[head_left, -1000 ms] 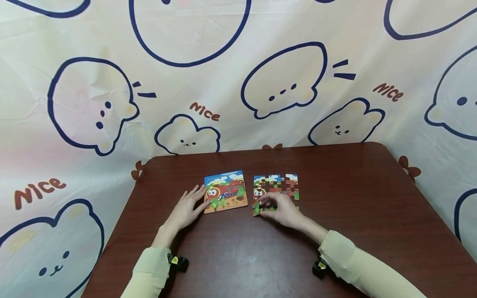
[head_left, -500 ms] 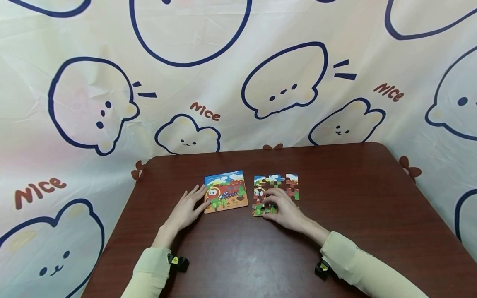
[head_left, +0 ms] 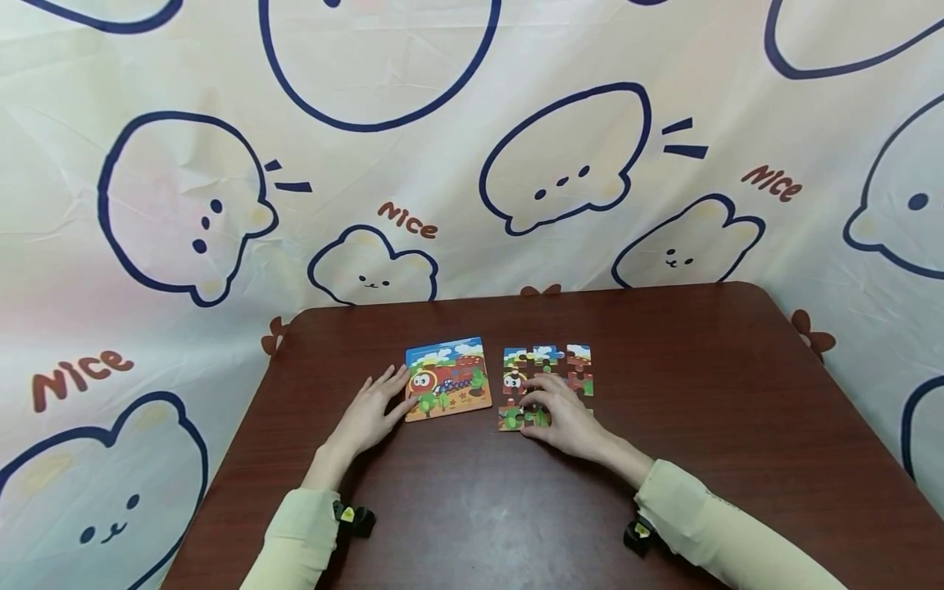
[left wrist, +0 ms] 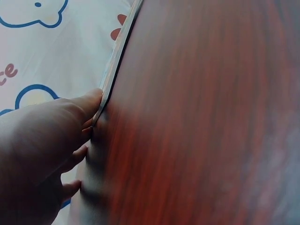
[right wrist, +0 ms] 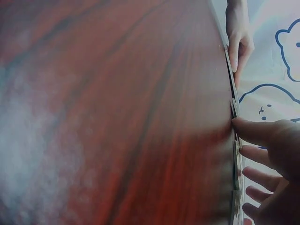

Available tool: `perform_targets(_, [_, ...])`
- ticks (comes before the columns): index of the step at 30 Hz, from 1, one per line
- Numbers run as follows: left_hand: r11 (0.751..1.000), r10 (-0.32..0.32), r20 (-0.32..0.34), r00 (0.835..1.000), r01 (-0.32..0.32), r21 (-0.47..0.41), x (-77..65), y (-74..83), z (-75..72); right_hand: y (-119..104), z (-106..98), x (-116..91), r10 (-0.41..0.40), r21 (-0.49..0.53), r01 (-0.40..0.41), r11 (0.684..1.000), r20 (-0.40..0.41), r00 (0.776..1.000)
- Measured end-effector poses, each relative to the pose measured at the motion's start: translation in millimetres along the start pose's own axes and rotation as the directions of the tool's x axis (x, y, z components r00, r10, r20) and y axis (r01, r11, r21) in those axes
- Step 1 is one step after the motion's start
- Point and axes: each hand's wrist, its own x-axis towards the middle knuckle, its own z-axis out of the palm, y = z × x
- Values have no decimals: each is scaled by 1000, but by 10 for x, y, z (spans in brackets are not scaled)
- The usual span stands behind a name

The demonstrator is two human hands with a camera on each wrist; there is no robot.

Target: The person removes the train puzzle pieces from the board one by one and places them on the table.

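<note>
In the head view, my left hand (head_left: pixel 372 411) rests at the left side of a picture puzzle board (head_left: pixel 460 377), its fingers spread and the thumb on the near left corner. The board shows a red train, green trees and blue sky. Just right of it lie several jigsaw pieces (head_left: pixel 580 383) in loose rows with gaps. My right hand (head_left: pixel 564 416) reaches over them, with thumb and curved fingers about a bottom-row puzzle piece (head_left: pixel 542 417). Beside the thumb lies the bottom-left piece (head_left: pixel 510 419). My hand covers the middle and lower right pieces. The right wrist view shows the thumb (right wrist: pixel 251 131) at the pieces' edge.
Everything lies on a dark brown table (head_left: pixel 472 508) with rounded far corners. A pale curtain (head_left: pixel 442 188) with blue cartoon outlines hangs behind and beside it. Black wrist cameras (head_left: pixel 356 519) sit at both light green sleeves (head_left: pixel 298 533).
My right hand has shifted slightly right, then come almost still. The bottom-left piece has slid a little toward me. My left hand and the board have stayed in place.
</note>
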Motion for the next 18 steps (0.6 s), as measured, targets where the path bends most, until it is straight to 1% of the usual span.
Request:
perform_targets(4, [1000, -3, 3, 1000, 3, 4, 13, 4, 8, 11, 9, -14, -18, -11, 18, 1000, -9, 1000])
perform_targets(8, [1000, 2, 9, 1000, -2, 11, 22, 10, -5, 25, 7, -28, -47, -8, 47, 999, -51, 998])
perform_targets(14, [1000, 8, 22, 1000, -8, 20, 24, 29, -50, 53, -76, -8, -57, 14, 59, 998, -95, 994])
perform_targets(15, [1000, 5, 24, 1000, -6, 19, 24, 33, -58, 72, -94, 0, -59, 9, 60, 998, -98, 993])
perform_targets(17, [1000, -1, 29, 1000, 0, 24, 25, 42, -73, 222, -66, 24, -83, -5, 83, 997, -122, 989])
perform_targets(18, [1000, -4, 30, 1000, 3, 28, 27, 47, -79, 258, -78, 34, -87, -3, 87, 996, -132, 988])
